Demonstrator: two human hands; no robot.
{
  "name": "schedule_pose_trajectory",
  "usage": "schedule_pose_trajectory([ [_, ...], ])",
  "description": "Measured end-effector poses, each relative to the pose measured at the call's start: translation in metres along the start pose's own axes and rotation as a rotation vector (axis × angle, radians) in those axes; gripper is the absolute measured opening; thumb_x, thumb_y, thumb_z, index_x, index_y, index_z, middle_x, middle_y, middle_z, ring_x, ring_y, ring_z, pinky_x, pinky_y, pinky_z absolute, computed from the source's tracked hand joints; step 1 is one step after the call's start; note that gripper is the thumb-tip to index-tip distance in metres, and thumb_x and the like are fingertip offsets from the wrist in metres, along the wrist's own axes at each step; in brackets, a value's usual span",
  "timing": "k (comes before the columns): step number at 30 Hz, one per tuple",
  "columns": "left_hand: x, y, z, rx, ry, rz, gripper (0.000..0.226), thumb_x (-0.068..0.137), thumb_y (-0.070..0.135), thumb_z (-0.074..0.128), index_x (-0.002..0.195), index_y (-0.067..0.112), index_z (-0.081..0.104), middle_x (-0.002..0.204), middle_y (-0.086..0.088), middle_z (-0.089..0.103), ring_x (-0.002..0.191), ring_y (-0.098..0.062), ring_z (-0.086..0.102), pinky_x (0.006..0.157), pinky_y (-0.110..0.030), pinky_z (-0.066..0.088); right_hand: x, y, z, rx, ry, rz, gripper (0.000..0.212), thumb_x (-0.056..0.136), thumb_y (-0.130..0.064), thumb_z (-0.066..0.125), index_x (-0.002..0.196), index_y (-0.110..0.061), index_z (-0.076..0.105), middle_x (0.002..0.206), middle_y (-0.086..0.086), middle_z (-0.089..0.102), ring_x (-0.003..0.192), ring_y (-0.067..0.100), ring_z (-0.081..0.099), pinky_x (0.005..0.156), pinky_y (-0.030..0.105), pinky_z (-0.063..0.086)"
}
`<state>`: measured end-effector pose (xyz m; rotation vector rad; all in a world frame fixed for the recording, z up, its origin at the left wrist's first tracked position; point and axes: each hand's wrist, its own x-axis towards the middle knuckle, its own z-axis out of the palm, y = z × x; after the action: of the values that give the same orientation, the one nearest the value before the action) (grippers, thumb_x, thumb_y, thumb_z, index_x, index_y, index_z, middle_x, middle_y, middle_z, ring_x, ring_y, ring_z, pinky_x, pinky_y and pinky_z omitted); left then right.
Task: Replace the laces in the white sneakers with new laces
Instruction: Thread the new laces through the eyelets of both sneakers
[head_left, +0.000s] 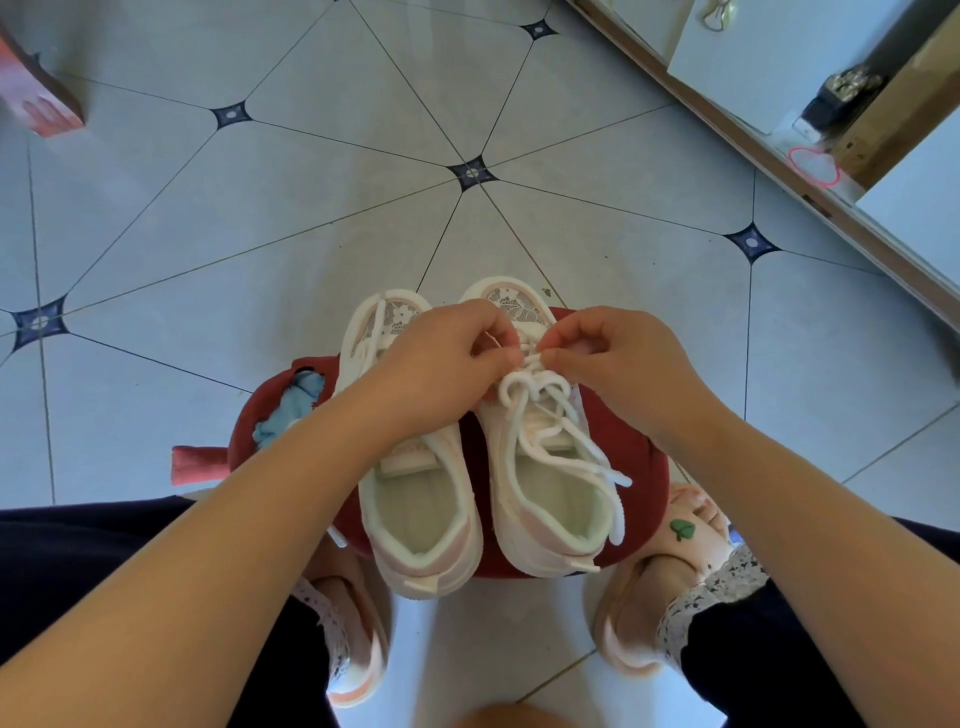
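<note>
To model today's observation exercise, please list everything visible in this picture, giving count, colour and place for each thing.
sneakers: two, white and pink, side by side on the stool
lace: one, white, threaded in the right-hand sneaker
stool: one, dark red, on the floor
floor: pale blue tiles
box: one, orange-red, far left
slippers: two, pink, beside the stool
left hand: pinches the lace
right hand: pinches the lace

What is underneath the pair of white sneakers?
A dark red cushioned seat, torn at its left edge to show blue stuffing. The sneakers cover its middle; whatever supports it cannot be seen.
</note>
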<state>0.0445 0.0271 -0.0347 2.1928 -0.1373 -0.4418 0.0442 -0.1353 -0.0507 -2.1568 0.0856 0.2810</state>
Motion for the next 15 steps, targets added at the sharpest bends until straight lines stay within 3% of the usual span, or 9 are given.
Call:
schedule_pose_trajectory([
  [2, -0.003, 0.003, -0.002, -0.050, 0.013, -0.025, 0.012, 0.092, 0.025, 0.054, 0.087, 0.016, 0.059, 0.076, 0.001, 0.065, 0.057, -0.003, 0.061, 0.063, -0.025, 0.055, -0.002, -0.002, -0.005, 0.009, 0.020, -0.012, 0.009, 0.082, -0.018, 0.065, 0.079, -0.027, 0.067, 0.073, -0.009, 0.068, 0.069, 0.004, 0.062, 0.072, 0.018, 0.047],
  [5, -0.009, 0.005, -0.003, 0.004, -0.010, -0.014, 0.022, 0.081, 0.036, 0.066, 0.092, 0.020, 0.056, 0.085, 0.001, 0.063, 0.073, -0.011, 0.062, 0.071, -0.028, 0.053, -0.007, -0.006, -0.018, 0.027, -0.036, 0.024, 0.005, 0.084, -0.028, 0.064, 0.083, -0.024, 0.062, 0.075, -0.009, 0.068, 0.068, 0.001, 0.063, 0.074, 0.022, 0.048],
  [8, -0.015, 0.007, 0.001, 0.162, -0.028, 0.025, 0.036, 0.076, 0.033, 0.072, 0.101, 0.021, 0.049, 0.087, 0.007, 0.057, 0.073, -0.006, 0.054, 0.066, -0.016, 0.041, -0.017, -0.009, -0.027, -0.061, -0.187, 0.076, 0.028, 0.078, -0.041, 0.069, 0.093, -0.020, 0.058, 0.083, -0.005, 0.067, 0.076, 0.008, 0.063, 0.074, 0.025, 0.049],
  [11, -0.020, 0.007, 0.003, 0.248, -0.002, 0.075, 0.030, 0.083, 0.023, 0.064, 0.107, 0.018, 0.047, 0.085, 0.009, 0.053, 0.071, -0.003, 0.049, 0.063, -0.012, 0.038, -0.031, -0.009, -0.027, -0.308, -0.330, 0.074, 0.042, 0.071, -0.043, 0.074, 0.100, -0.021, 0.052, 0.086, -0.007, 0.060, 0.077, 0.007, 0.056, 0.072, 0.026, 0.047],
  [15, -0.027, 0.007, 0.009, 0.280, 0.101, 0.125, 0.027, 0.084, 0.009, 0.056, 0.108, 0.014, 0.044, 0.094, 0.001, 0.053, 0.072, -0.013, 0.050, 0.065, -0.026, 0.042, -0.042, -0.004, -0.025, -0.552, -0.268, -0.072, 0.019, 0.083, -0.031, 0.066, 0.097, -0.021, 0.057, 0.082, -0.013, 0.056, 0.072, 0.001, 0.049, 0.066, 0.014, 0.040],
])
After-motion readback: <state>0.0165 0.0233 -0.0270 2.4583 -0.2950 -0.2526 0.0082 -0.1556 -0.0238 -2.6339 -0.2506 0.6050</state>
